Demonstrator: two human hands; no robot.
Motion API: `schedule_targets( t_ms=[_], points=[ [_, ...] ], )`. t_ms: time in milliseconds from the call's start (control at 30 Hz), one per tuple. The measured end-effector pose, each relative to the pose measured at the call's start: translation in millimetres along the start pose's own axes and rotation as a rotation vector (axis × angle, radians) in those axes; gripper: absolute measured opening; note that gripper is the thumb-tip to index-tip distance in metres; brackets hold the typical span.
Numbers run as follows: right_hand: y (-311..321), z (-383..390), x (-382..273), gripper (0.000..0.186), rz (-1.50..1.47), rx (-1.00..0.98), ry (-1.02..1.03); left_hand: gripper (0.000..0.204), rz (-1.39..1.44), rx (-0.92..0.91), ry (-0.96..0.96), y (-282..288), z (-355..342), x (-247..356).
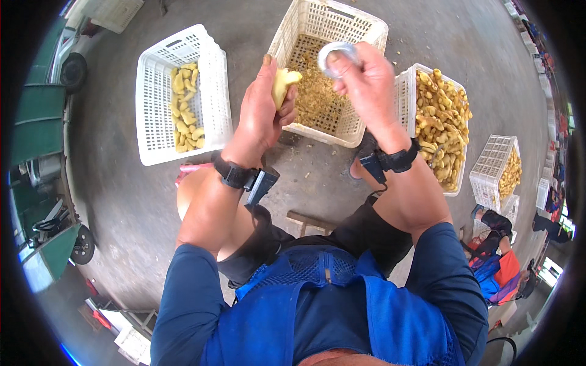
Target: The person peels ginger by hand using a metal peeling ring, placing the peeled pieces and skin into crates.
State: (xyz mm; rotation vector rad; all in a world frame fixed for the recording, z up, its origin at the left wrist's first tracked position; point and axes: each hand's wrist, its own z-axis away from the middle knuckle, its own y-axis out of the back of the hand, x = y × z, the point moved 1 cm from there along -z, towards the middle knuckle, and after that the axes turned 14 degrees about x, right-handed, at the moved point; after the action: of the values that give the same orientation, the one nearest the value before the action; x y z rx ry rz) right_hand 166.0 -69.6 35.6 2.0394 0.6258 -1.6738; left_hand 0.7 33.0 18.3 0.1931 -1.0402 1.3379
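Observation:
My left hand (262, 107) is closed around a pale yellow, peeled-looking piece of ginger (282, 85), the thumb pointing up. In my right hand (373, 85), a round silvery ring-shaped metal piece (325, 60) is gripped, slightly blurred and apart from the ginger. Both hands are above the near part of a white slatted crate (360, 27), whose bottom carries brown-yellow peelings (314, 97). To the left, another white crate (215, 91) contains several pale ginger pieces (185, 125). A third crate (405, 100) at right is heaped with browner ginger (442, 122).
Farther right stands another crate (486, 168) of ginger. Close to it a person (497, 268) in bright clothing sits low. A small wooden stool (308, 221) shows between my legs. Green vehicles with wheels (82, 245) line the left side of the concrete floor (122, 201).

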Motion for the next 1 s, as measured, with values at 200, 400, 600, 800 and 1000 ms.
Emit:
schedule_targets(
  t_ms=[200, 400, 600, 800, 1000],
  points=[
    [-20.1, 18.8, 5.8, 0.016, 0.041, -0.196, 0.067, 0.048, -0.011, 0.002, 0.011, -4.0, -7.4, -6.8],
    [-16.8, 17.7, 7.6, 0.015, 0.066, -0.202, 0.018, 0.047, -0.083, 0.025, 0.003, -5.5, -3.3, -8.1],
    [-17.3, 17.6, -0.9, 0.015, 0.228, -0.096, 0.212, 0.042, -0.072, -0.009, 0.025, -4.4, -2.3, -4.5],
    [-10.3, 9.2, -1.3, 0.015, 0.304, -0.038, 0.501, 0.041, -0.062, -0.010, 0.056, -1.8, 0.3, -2.2],
    [-3.1, 3.0, -1.8, 0.016, -0.048, -0.108, -0.006, 0.047, -0.015, 0.001, 0.105, 2.3, 0.4, -0.6]
  ],
)
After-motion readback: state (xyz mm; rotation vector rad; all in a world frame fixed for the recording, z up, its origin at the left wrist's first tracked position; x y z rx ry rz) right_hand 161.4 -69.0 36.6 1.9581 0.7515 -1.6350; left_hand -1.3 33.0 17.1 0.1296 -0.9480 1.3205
